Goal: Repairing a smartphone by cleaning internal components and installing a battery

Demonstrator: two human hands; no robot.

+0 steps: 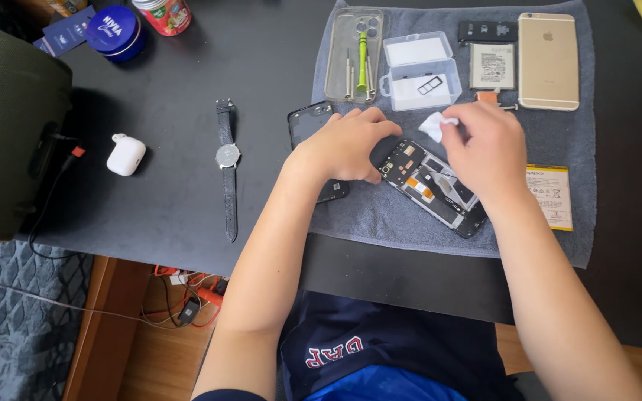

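left hand (347,145) pressed flat, fingers spread, steadying opened phone (432,186) on towel (380,215) | right hand (484,145) pinched white wipe (432,125) at fingertips, just above the board, for cleaning it

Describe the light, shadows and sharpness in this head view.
Head view: daylight comes from the upper right, with glare on the dark table; the earbud case and wristwatch cast soft shadows to the left; left hand, right hand and opened phone look sharp; edges bend slightly, as with a wide lens.
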